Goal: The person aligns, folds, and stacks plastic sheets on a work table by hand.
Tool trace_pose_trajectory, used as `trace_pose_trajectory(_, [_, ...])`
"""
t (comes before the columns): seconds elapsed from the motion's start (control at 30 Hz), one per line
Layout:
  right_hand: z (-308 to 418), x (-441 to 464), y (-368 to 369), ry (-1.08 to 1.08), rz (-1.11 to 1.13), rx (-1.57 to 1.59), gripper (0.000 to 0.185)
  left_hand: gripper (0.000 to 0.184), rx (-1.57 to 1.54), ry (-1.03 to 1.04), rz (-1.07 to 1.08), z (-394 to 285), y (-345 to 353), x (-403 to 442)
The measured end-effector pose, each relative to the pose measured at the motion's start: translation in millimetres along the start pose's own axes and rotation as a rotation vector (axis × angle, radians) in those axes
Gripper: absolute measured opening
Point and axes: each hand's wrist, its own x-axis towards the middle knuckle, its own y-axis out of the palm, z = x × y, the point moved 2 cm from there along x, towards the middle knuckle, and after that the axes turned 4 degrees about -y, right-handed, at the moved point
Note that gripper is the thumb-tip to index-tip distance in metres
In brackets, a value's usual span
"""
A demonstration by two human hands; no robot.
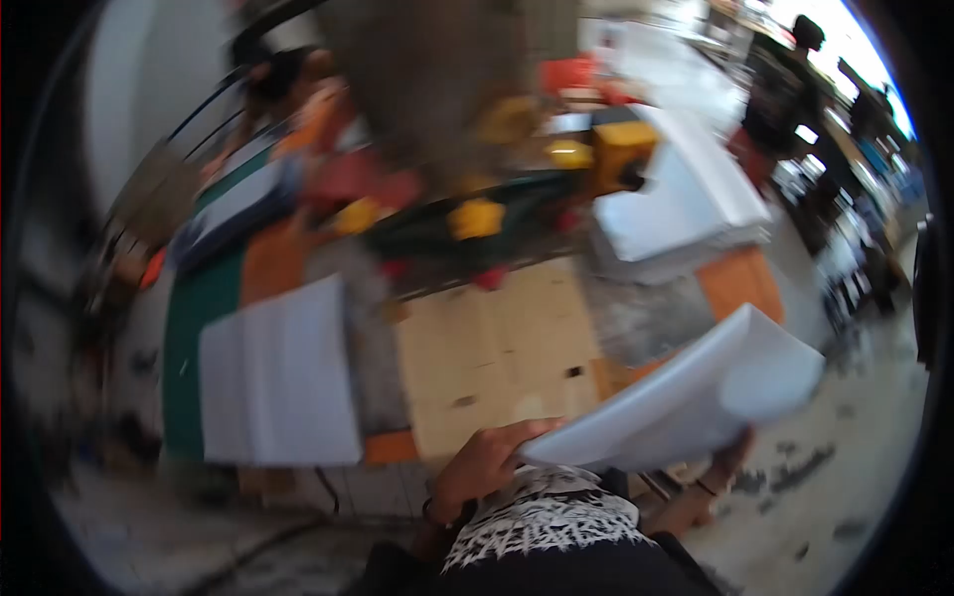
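Note:
A large white sheet point(686, 397), bent and slightly smeared by motion, is held up in front of my body. My left hand point(487, 462) pinches its left corner with closed fingers. At the sheet's lower right edge is my right hand point(733, 454), gripping it with its fingers partly hidden behind the sheet. A dark band circles each wrist. Just beyond my left hand lies a tan board point(497, 348) with small dark slots and marks, on the bed of a machine.
Left of the board lies another white sheet point(278, 377) on a green and orange surface. A stack of white sheets point(686, 219) sits at the right, by a yellow machine part point(621, 154). A blurred machine column point(427, 89) rises behind. A person point(785, 94) stands far right.

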Motion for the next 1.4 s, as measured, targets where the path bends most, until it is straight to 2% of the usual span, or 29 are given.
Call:
trace_pose_trajectory(0.07, [20,10,20,0.021,0.072,-0.071,0.051,0.061,-0.010,-0.087,-0.027,9,-20,-21])
trace_pose_trajectory(0.17, [37,19,73,0.055,0.247,-0.150,0.053,0.065,0.062,-0.025,-0.263,27,-51,-76])
trace_pose_trajectory(0.2, [42,19,95,0.065,0.336,-0.172,0.054,0.066,-0.002,-0.043,-0.302,39,-59,-100])
trace_pose_trajectory(0.27, [54,13,145,0.071,0.534,-0.203,0.055,0.056,-0.027,-0.020,-0.453,62,-75,-154])
trace_pose_trajectory(0.33, [62,4,205,0.069,0.755,-0.189,0.057,0.042,-0.236,0.016,-0.688,79,-81,-202])
trace_pose_trajectory(0.4, [74,-20,275,0.052,0.996,-0.148,0.059,0.030,-0.115,-0.042,-0.992,79,-90,-242])
trace_pose_trajectory(0.47, [89,-55,343,0.035,1.233,-0.064,0.060,0.027,0.080,-0.154,-1.323,85,-110,-284])
trace_pose_trajectory(0.53, [106,-110,410,0.031,1.432,0.056,0.062,0.028,0.184,-0.337,-1.559,73,-149,-316])
trace_pose_trajectory(0.57, [116,-143,441,0.043,1.507,0.117,0.063,0.033,0.218,-0.202,-1.561,84,-172,-339])
trace_pose_trajectory(0.6, [127,-179,471,0.058,1.550,0.175,0.064,0.036,0.324,-0.194,-1.584,94,-205,-356])
trace_pose_trajectory(0.63, [137,-216,497,0.084,1.534,0.192,0.062,0.037,0.255,-0.219,-1.594,78,-229,-358])
trace_pose_trajectory(0.67, [138,-246,518,0.113,1.511,0.203,0.062,0.036,0.322,-0.350,-1.553,73,-257,-365])
trace_pose_trajectory(0.7, [124,-270,535,0.251,1.479,0.171,0.059,0.034,0.365,-0.225,-1.506,79,-283,-365])
trace_pose_trajectory(0.73, [100,-289,550,0.390,1.440,0.139,0.056,0.035,0.461,-0.420,-1.466,115,-317,-388])
trace_pose_trajectory(0.77, [70,-303,562,0.430,1.477,0.102,0.050,0.036,0.582,-0.583,-1.442,142,-334,-388])
trace_pose_trajectory(0.8, [71,-308,566,0.365,1.527,-0.187,0.042,0.037,0.707,-0.741,-1.412,163,-348,-388])
trace_pose_trajectory(0.83, [56,-312,566,0.396,1.535,-0.119,0.040,0.038,0.833,-0.898,-1.379,182,-360,-389])
trace_pose_trajectory(0.9, [14,-326,564,0.457,1.539,0.024,0.036,0.039,0.810,-1.011,-1.362,221,-364,-389])
trace_pose_trajectory(1.03, [0,-310,567,0.454,1.588,-0.022,0.040,0.032,0.847,-0.913,-1.454,261,-376,-394])
trace_pose_trajectory(1.1, [0,-306,566,0.478,1.617,-0.043,0.043,0.030,0.915,-0.979,-1.418,263,-377,-391])
trace_pose_trajectory(1.23, [-10,-308,566,0.488,1.653,-0.116,0.046,0.029,1.193,-1.077,-1.448,246,-359,-374])
trace_pose_trajectory(1.27, [-6,-308,566,0.489,1.647,-0.161,0.046,0.028,1.312,-0.981,-1.477,265,-363,-386])
trace_pose_trajectory(1.37, [-1,-309,564,0.546,1.627,-0.123,0.045,0.028,0.730,-0.894,-1.592,266,-365,-389])
trace_pose_trajectory(1.4, [2,-309,564,0.541,1.631,-0.137,0.043,0.028,0.749,-0.930,-1.585,263,-364,-387])
